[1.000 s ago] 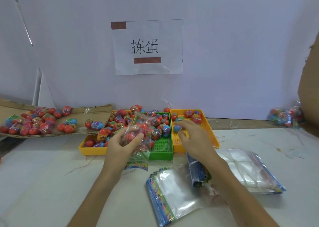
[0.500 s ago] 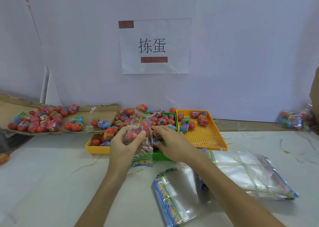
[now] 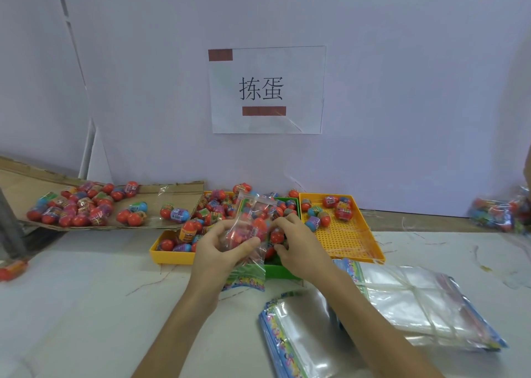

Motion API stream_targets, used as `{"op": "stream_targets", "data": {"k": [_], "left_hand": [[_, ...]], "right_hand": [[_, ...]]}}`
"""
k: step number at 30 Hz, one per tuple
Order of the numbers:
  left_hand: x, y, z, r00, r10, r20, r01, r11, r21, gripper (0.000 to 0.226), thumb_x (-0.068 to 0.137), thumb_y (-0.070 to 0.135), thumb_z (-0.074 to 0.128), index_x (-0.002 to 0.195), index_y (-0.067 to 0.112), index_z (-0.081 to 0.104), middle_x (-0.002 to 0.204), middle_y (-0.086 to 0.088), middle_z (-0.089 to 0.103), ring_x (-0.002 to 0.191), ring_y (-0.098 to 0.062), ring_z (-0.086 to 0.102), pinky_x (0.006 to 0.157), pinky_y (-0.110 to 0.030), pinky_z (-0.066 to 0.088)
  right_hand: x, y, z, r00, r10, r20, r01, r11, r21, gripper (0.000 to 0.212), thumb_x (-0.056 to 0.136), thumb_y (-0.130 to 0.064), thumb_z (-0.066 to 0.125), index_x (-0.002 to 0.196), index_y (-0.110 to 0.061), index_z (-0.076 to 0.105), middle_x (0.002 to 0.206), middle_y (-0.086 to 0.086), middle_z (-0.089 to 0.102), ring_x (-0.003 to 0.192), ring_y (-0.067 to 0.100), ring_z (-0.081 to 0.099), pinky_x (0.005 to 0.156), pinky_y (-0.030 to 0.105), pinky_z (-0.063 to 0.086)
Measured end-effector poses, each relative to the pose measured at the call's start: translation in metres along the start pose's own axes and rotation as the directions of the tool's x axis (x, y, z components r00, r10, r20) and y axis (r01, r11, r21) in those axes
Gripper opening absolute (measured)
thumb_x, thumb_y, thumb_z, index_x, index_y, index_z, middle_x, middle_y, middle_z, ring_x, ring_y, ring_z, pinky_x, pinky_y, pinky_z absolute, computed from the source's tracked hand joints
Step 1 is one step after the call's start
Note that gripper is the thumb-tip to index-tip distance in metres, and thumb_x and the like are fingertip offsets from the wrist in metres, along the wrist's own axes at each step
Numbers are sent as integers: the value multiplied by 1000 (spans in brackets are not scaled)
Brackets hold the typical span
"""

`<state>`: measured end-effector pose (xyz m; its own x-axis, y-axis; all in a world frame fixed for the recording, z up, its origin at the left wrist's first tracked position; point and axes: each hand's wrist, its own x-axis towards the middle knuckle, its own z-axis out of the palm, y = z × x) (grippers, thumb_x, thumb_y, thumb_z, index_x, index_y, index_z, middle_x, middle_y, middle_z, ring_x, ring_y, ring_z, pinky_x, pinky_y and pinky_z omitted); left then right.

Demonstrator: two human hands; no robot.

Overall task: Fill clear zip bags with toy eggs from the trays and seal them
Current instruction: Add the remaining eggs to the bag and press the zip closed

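Mostly red eggs [image 3: 260,228] inside clear bag [image 3: 253,208]

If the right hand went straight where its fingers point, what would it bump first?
Probably the clear plastic zip bag gripped by the left hand. The right hand, seemingly pinching a red toy egg, points left at it; depth is unclear.

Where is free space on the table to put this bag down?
Bare table lies left of the left hand, in front of the cardboard. The right yellow tray's near half is bare. Crowded: green tray, bag stacks.
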<state>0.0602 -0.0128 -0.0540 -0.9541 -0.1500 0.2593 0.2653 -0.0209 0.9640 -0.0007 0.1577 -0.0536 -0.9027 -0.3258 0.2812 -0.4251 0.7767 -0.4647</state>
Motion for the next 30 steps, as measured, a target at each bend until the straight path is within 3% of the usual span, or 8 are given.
{"op": "stream_targets", "data": {"k": [2, 4, 8, 12, 14, 18, 24, 30], "left_hand": [[-1, 0, 1, 1000, -7, 14, 7, 1000, -2, 31, 74, 16, 85, 103, 18, 72, 91, 6, 78, 79, -14, 75, 63, -20, 57], [-1, -1, 1, 1000, -11, 19, 11, 1000, -9, 33, 68, 25, 85, 97, 18, 73, 88, -2, 78, 77, -17, 75, 63, -21, 58], [0, -4, -1, 1000, -14, 25, 13, 1000, 23, 37, 64, 30, 85, 96, 16, 72, 89, -13, 75, 82, -30, 74, 69, -33, 63], [-2, -3, 2, 998, -16, 65, 14, 999, 31, 38, 65, 27, 84, 99, 16, 71, 93, 8, 78, 81, -16, 76, 63, -22, 58], [-2, -2, 3, 997, -4, 74, 1, 999, 45, 41, 65, 29, 85, 102, 17, 71, 96, 10, 77, 81, -13, 75, 65, -21, 58], [-2, -3, 4, 996, 1, 87, -5, 999, 49, 52, 65, 33, 85, 114, 26, 70, 101, 9, 77, 89, -9, 74, 71, -22, 58], [-6, -4, 9, 991, -33, 133, 33, 999, -2, 54, 73, 39, 78, 124, 23, 69, 106, 3, 78, 95, -15, 75, 71, -19, 57], [-7, 2, 8, 995, -17, 99, 18, 1000, -12, 23, 78, 35, 76, 101, 37, 78, 102, 6, 78, 93, -13, 75, 68, -21, 58]], "right_hand": [[-2, 2, 0, 999, 23, -31, -24, 1000, -14, 28, 96, -20, 66, 123, -25, 62, 129, -3, 50, 105, 20, 58, 95, 39, 52], [-4, 4, -5, 989, 42, -142, -39, 999, 22, 23, 95, -26, 68, 117, -26, 67, 119, -8, 52, 100, 15, 57, 98, 39, 49], [-8, 7, -32, 894, 96, -438, 62, 942, 331, 19, 92, -29, 73, 111, -26, 73, 104, -10, 60, 82, 3, 55, 75, 13, 44], [-15, -2, -52, 886, 63, -458, 241, 782, 574, 28, 93, -21, 72, 120, -27, 69, 105, -8, 67, 87, 9, 63, 72, 19, 52], [-18, -9, -54, 891, -11, -454, 293, 778, 556, 28, 92, -19, 73, 118, -26, 68, 103, -9, 69, 89, 10, 64, 73, 18, 51], [-21, -19, -44, 904, -176, -390, 316, 889, 331, 21, 91, -22, 75, 111, -25, 72, 105, -13, 69, 105, 3, 57, 89, 14, 41], [-21, -18, -47, 918, -194, -347, 312, 892, 327, 22, 91, -17, 74, 112, -24, 74, 102, -12, 67, 101, 5, 59, 89, 11, 40], [-21, -16, -49, 924, -204, -323, 311, 892, 327, 22, 90, -14, 74, 110, -23, 74, 103, -6, 66, 100, 8, 60, 88, 18, 47]]}}
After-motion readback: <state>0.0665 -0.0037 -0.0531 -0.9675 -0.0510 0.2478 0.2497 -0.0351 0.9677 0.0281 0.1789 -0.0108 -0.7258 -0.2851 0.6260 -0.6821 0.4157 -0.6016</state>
